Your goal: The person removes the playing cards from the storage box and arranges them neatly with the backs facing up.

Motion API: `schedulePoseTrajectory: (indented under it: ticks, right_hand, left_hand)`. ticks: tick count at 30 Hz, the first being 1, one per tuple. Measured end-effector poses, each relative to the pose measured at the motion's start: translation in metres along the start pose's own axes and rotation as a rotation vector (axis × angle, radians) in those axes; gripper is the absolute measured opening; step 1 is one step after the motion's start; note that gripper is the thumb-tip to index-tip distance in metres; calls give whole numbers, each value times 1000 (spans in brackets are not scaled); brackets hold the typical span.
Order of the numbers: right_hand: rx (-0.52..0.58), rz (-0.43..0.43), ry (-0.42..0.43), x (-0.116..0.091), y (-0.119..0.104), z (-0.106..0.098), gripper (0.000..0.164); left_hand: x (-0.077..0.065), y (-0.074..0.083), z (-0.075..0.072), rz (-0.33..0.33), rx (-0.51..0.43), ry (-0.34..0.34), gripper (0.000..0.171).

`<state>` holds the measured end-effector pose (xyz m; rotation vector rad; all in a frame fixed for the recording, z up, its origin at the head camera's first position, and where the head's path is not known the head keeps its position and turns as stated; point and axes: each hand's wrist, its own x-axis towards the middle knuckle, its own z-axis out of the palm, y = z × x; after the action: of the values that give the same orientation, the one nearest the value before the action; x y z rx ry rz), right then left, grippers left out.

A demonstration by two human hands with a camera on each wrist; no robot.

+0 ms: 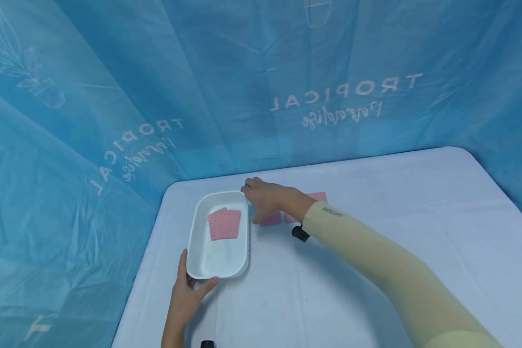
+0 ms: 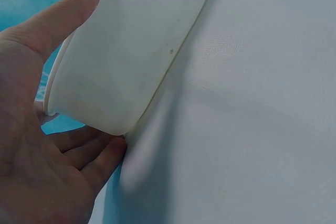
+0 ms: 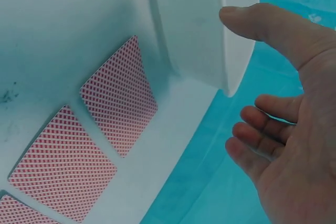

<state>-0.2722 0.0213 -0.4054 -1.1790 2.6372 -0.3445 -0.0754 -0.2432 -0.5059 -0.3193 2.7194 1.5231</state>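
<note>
Cream sleeve [image 1: 374,258], right fingers [image 3: 262,137] loose beside tray [image 1: 215,263], left fingers [image 2: 107,160] gripping its near end

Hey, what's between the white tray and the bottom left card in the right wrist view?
Two other red patterned cards lie between the tray and that bottom left card, as the right wrist view shows.

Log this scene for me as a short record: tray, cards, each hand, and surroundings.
Tray: white tray, on the white-covered table
Cards in tray: overlapping cards, red-patterned side up; exact count unclear
Cards on table: three table cards visible in the right wrist view, same side up
Left hand: left hand holds the tray's near end
Right hand: right hand at the tray's far right corner, thumb at the rim, no card visible in it
Right arm: pale yellow sleeve
Backdrop: blue curtain, mirrored "Tropical Paradise" lettering
</note>
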Motion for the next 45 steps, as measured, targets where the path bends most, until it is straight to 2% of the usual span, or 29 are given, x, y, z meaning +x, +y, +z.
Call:
schedulePoseTrajectory:
  ticks: [10,16,20,23,27,33,39,45]
  right_hand:
    - [-40,-2,-35,12,-16,-5,85]
    - [-78,-6,-57,27,-36,5,84]
    - [-108,38,-77,33,-44,12,85]
    - [-122,85,-89,33,-45,17,84]
    - [-115,100,-70,30,-43,20,84]
    - [-89,100,-54,28,-39,24,86]
    - [-126,83,-35,30,-39,27,85]
    - [-159,70,-67,30,-40,26,84]
  left_hand:
    - [6,2,-1,22,11,-7,120]
    - [-3,3,-3,-54,39,38,123]
    - [-7,0,-3,-89,40,39,124]
    - [-5,-3,-1,-86,32,17,125]
    - [0,-2,2,-72,34,16,125]
    - [2,3,3,-70,39,9,126]
    - [2,2,4,-47,31,23,123]
    - [1,2,3,-46,16,12,121]
